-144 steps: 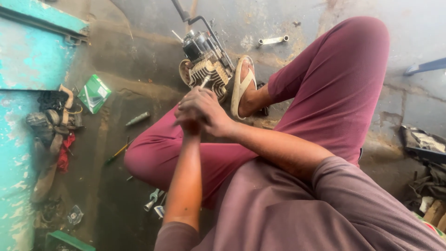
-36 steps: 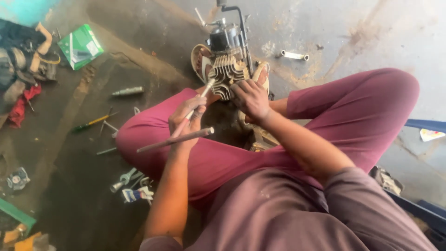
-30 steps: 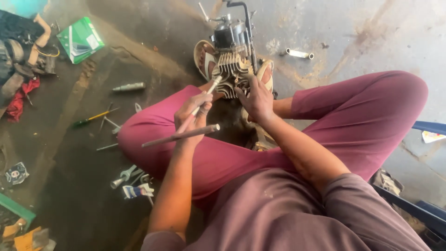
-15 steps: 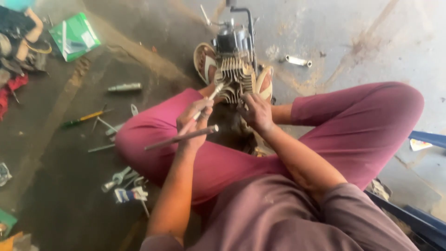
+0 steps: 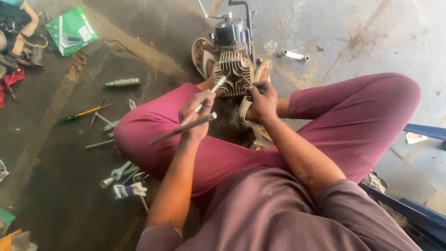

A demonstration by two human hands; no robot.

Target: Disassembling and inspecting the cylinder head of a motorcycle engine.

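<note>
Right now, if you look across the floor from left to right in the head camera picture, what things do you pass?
Green box → screwdriver → left hand holding a metal rod → engine → right hand on the engine's fins → small metal tube → blue bar.

— Any packaging in my view?
— One: a flat green box (image 5: pixel 70 30) with a white label, on the floor at eleven o'clock.
— Screens, signs?
— I see none.
</note>
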